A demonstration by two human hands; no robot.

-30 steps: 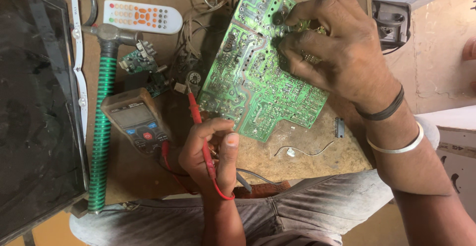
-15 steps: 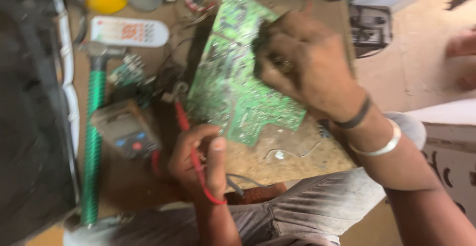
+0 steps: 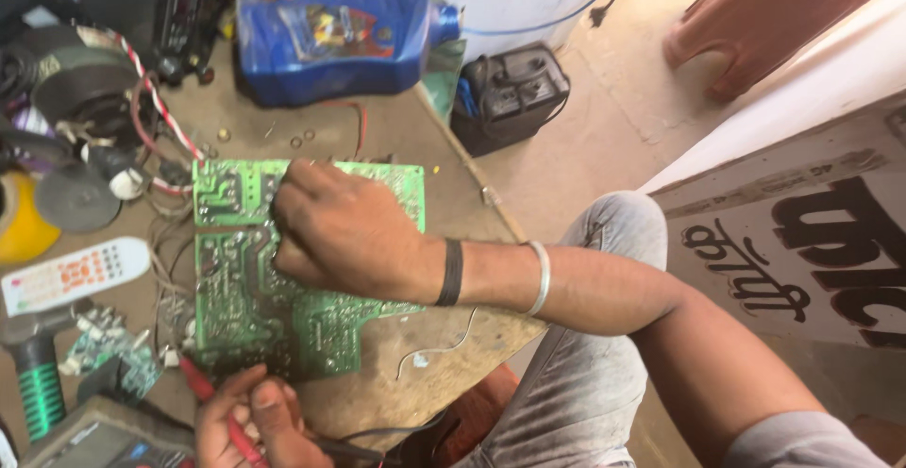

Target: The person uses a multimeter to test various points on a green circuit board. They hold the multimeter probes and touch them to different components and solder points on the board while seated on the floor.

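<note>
Your right hand (image 3: 344, 237) lies curled on the green circuit board (image 3: 247, 289), fingers pressing its upper part. The board's long axis runs from 12 to 6 o'clock. Your left hand (image 3: 247, 421), at 6 o'clock just below the board, pinches a red probe (image 3: 203, 391).

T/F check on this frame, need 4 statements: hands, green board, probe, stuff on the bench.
1. The right hand rests on the green circuit board. True.
2. The left hand is empty. False: it holds a red probe.
3. A blue bottle lies on its side beyond the board. True.
4. The white remote lies on top of the board. False: it lies beside it, on the bench.
</note>
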